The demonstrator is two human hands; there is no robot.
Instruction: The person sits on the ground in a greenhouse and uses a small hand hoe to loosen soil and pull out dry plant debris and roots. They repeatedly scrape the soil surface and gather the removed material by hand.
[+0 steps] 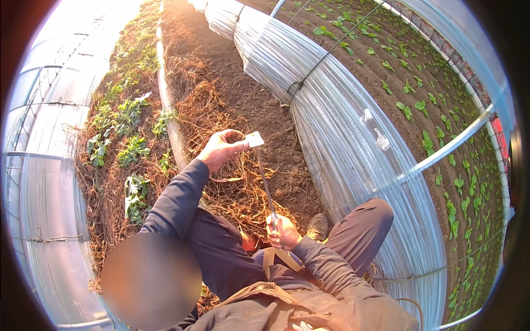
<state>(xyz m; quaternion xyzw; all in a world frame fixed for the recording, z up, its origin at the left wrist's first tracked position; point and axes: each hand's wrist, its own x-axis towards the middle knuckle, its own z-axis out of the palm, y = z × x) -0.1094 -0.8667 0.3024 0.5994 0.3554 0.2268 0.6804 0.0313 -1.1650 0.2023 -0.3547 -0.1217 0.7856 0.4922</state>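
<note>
Between the thumb and fingers of my left hand (223, 149) is a small white card-like piece (254, 140), held out over dried vines. My right hand (284, 233) is closed around the lower end of a thin dark rod (265, 182), close to my lap. The rod's upper end reaches up to the white piece; whether the two are joined I cannot tell. A tan strap (269, 262) lies over my lap just below my right hand.
Bunched clear plastic sheeting (331, 103), tied with cords, curves along the right. Beyond it grow rows of seedlings (408, 109). A long pale pole (165, 89) lies among dry vines (194, 103) and green plants (133, 151). More plastic film (51, 190) stands at left.
</note>
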